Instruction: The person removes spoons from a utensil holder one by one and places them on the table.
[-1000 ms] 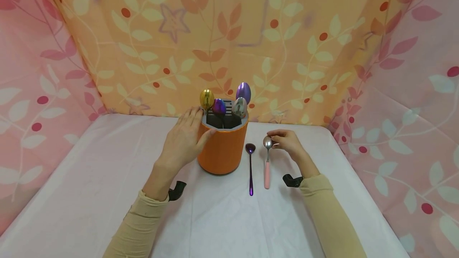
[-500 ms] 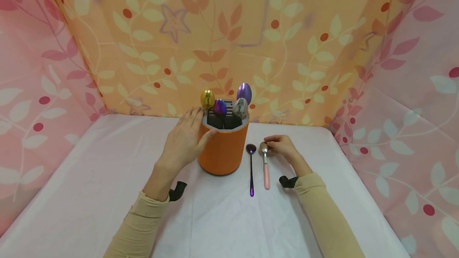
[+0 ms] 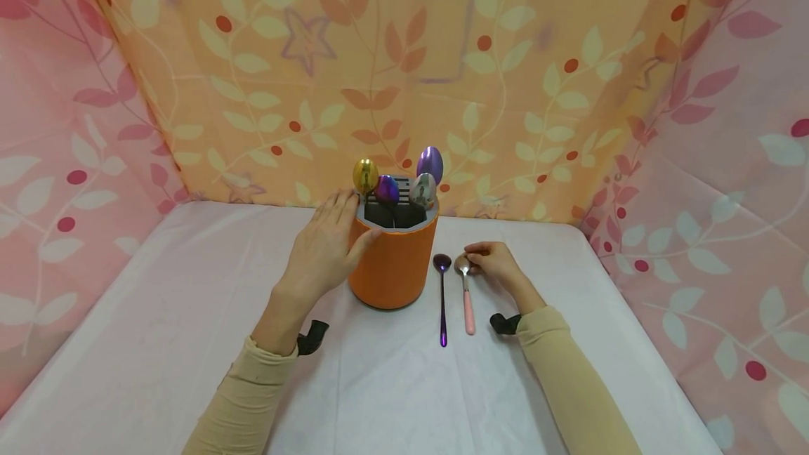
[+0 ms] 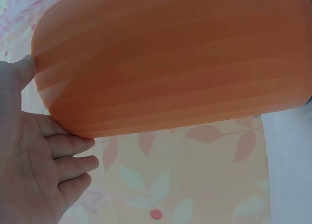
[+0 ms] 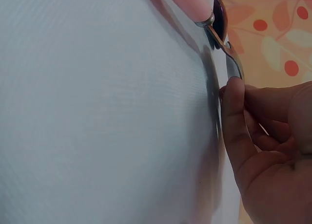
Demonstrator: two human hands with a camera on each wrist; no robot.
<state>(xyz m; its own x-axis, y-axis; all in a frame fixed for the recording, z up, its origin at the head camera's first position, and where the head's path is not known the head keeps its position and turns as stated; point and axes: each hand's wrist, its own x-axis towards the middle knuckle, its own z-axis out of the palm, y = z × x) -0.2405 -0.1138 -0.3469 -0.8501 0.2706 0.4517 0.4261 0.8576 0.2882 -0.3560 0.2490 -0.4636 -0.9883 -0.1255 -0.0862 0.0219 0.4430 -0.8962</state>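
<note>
An orange utensil holder (image 3: 390, 272) stands upright mid-table, and my left hand (image 3: 319, 251) rests against its left side near the rim. In the left wrist view the fingers and thumb of that hand touch the orange wall (image 4: 170, 63). To the right of the holder, my right hand (image 3: 499, 265) pinches the bowl end of a pink-handled spoon (image 3: 468, 304). The right wrist view has thumb and fingers at the bowl, with the pink handle (image 5: 192, 5) extending away. A long purple spoon (image 3: 443, 307) lies just left of the pink-handled one.
Gold (image 3: 366, 175), blue-purple (image 3: 387, 189), silver (image 3: 423, 190) and lilac (image 3: 430, 163) spoon bowls stick up from the holder. A white cloth covers the table (image 3: 379, 385). Patterned cloth walls (image 3: 404, 55) enclose the back and sides.
My right hand has shifted left and slightly nearer, lowering the spoon's bowl towards the purple spoon. The left hand and the holder have stayed in place.
</note>
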